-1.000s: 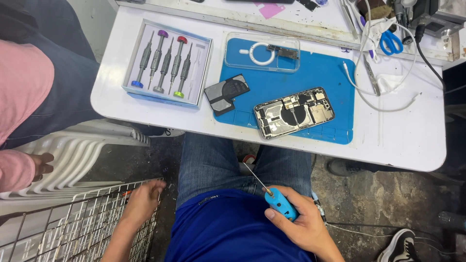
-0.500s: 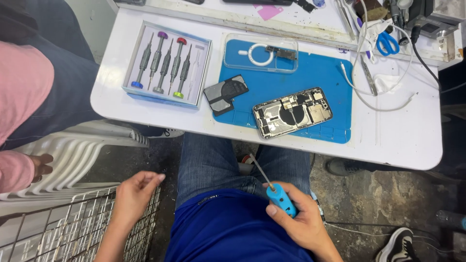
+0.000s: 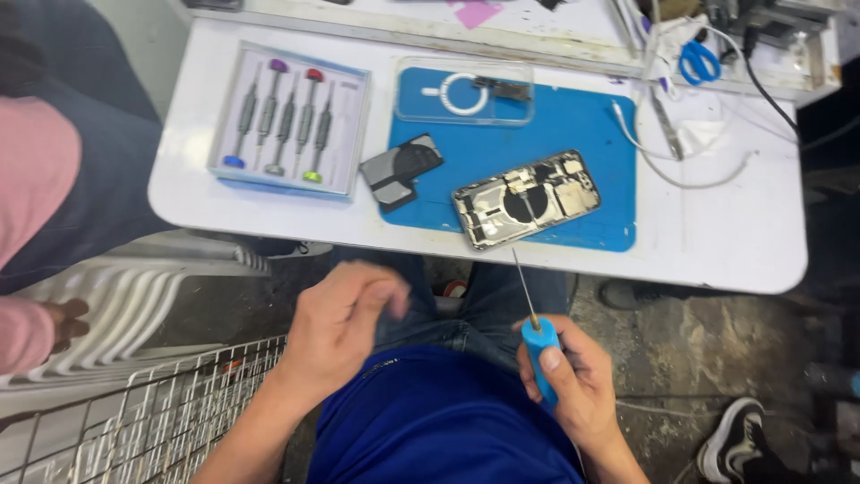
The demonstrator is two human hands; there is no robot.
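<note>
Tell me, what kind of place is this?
Probably a phone repair bench. An opened phone lies on a blue work mat, a tray of small screwdrivers sits beside it, and the right hand holds a blue-handled screwdriver.

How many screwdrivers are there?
6. Five lie side by side in the open case on the white table, and the right hand holds a blue-handled screwdriver. More may hide in the clutter.

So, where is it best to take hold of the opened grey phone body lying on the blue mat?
Grip the opened grey phone body by its two long edges, coming from above: it lies flat and slanted on the blue mat with its inner parts exposed upward.
</note>
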